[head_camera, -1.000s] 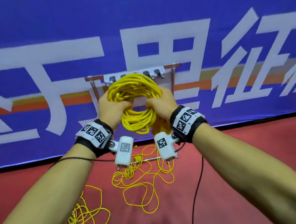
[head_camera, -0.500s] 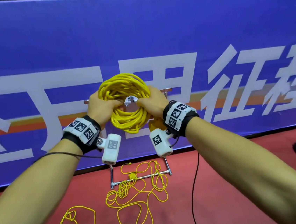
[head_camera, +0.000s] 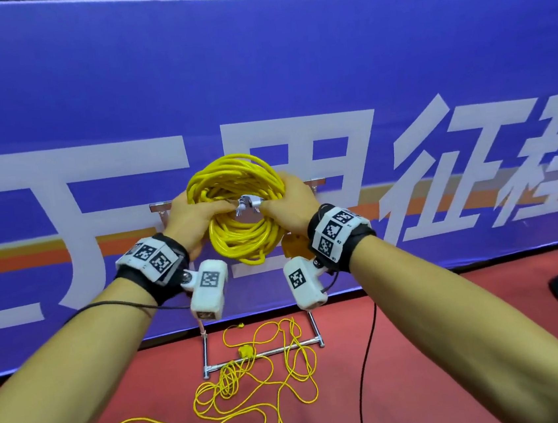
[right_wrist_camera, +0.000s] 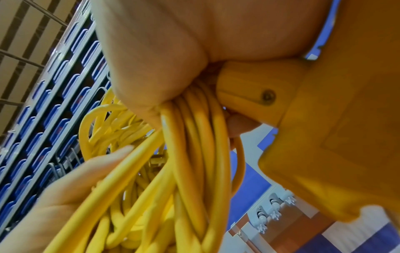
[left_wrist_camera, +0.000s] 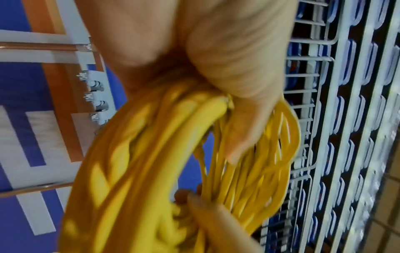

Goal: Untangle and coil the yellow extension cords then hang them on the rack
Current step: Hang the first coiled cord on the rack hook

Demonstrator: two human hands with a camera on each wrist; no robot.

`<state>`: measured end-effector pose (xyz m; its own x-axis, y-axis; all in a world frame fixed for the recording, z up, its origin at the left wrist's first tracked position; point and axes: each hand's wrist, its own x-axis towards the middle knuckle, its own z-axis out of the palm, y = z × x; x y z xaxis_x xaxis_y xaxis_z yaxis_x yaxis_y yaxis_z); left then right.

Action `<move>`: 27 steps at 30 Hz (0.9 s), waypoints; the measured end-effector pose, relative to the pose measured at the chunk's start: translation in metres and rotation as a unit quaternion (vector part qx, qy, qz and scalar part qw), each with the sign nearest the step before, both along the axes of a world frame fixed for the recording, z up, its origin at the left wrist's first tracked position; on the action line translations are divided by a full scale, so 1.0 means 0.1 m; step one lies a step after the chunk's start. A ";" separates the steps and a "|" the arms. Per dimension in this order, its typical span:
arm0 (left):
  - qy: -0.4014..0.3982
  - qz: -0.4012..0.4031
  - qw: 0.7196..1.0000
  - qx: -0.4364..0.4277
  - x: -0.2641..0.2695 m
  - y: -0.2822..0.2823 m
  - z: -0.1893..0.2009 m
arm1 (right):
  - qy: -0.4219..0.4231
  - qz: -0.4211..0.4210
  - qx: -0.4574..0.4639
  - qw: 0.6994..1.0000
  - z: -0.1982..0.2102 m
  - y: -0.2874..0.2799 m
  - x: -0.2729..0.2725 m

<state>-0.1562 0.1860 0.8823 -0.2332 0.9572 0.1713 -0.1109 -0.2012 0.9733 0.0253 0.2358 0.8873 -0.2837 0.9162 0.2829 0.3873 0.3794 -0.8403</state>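
Yellow coiled extension cord [head_camera: 241,211] is clenched in your left hand [head_camera: 187,217] and right hand [head_camera: 290,203], its opening facing the metal rack's hook [head_camera: 247,203] just beyond.

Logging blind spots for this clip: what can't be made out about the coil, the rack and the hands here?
- Rack hooks: head view, mostly hidden behind the coiled cord; whether the coil is over a hook yet cannot be told.
- Left hand and right hand fingers: head view, behind the coil.
- Coil strands: left wrist view, motion-blurred.
- Yellow socket block: right wrist view, cut off by the frame edge.
- Loose cord: runs off the bottom edge.
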 end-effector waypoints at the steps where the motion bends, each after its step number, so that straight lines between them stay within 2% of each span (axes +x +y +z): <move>1: -0.034 -0.072 0.997 -0.008 -0.05 0.05 -0.02 | 0.001 -0.002 -0.002 1.000 -0.04 0.07 0.00; 3: -0.095 -0.163 0.981 -0.033 -0.11 0.13 -0.04 | 0.007 0.006 -0.008 1.000 -0.13 0.21 0.03; 6: -0.167 -0.199 0.963 -0.067 -0.15 0.35 -0.14 | -0.026 0.036 -0.014 0.999 -0.28 0.46 0.05; 11: -0.117 -0.205 0.960 -0.152 -0.11 0.91 -0.37 | -0.048 0.050 -0.037 0.997 -0.61 1.09 0.11; 15: -0.105 -0.156 0.962 -0.197 0.13 1.44 -0.48 | -0.028 0.062 -0.101 0.993 -0.84 1.66 0.23; 19: -0.052 -0.116 0.980 -0.150 0.29 1.97 -0.51 | -0.040 0.070 -0.117 0.990 -0.92 2.27 0.36; 23: -0.029 -0.149 0.979 -0.137 0.33 2.43 -0.63 | -0.099 0.072 -0.096 0.988 -0.98 2.84 0.48; 25: 0.076 -0.128 0.982 -0.112 0.40 2.69 -0.71 | -0.103 0.076 -0.100 0.987 -1.02 3.09 0.54; 27: 0.197 -0.066 0.973 -0.102 0.50 2.98 -0.77 | -0.103 0.081 -0.098 0.987 -1.06 3.33 0.58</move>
